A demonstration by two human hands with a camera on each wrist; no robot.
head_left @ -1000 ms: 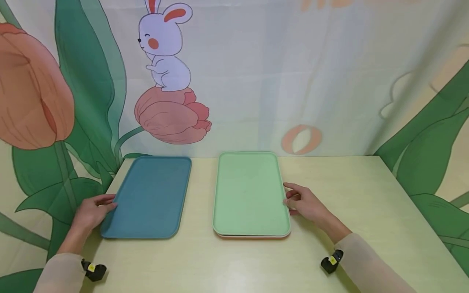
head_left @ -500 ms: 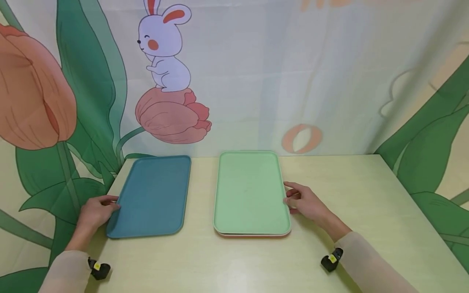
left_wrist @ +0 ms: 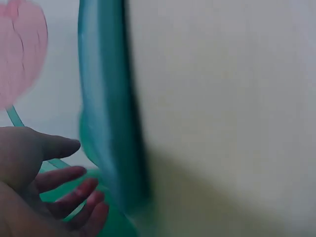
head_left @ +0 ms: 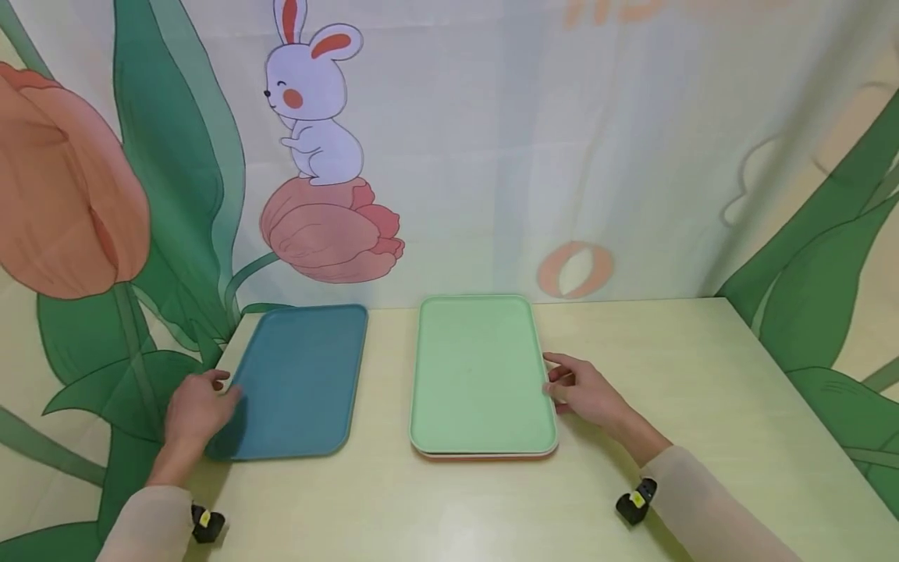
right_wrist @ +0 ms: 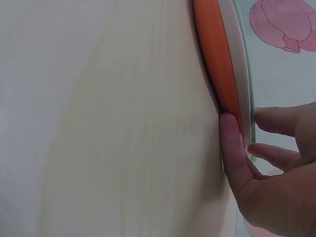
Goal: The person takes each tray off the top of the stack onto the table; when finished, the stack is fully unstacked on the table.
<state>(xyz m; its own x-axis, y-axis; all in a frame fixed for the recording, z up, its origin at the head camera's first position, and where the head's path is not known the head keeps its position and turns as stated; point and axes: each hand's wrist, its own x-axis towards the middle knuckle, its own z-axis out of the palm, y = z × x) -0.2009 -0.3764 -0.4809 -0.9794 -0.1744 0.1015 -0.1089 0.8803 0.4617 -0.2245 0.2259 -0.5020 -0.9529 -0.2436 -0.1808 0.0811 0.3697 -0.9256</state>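
Note:
At the left edge of a blue tray (head_left: 302,382) in the head view is my left hand (head_left: 200,414), its fingers loosely bent and spread. The left wrist view shows the fingertips of that left hand (left_wrist: 49,187) apart from the rim of the blue tray (left_wrist: 111,108). My right hand (head_left: 583,386) holds the right edge of a stack of trays, light green tray (head_left: 481,375) on top. Between its fingers (right_wrist: 233,148) the right wrist view shows the layers: orange tray (right_wrist: 216,54) lowest, a whitish tray (right_wrist: 235,49) in the middle, green outermost.
The pale yellow table (head_left: 379,507) extends in front of the trays and to the right. Behind it hangs a curtain (head_left: 456,156) printed with a rabbit, tulips and leaves. A strip of table separates the blue tray from the stack.
The blue tray's near end shifts slightly right. My left hand moves right and loosens from the tray's edge. The right hand stays at the stack, and the view tilts slightly.

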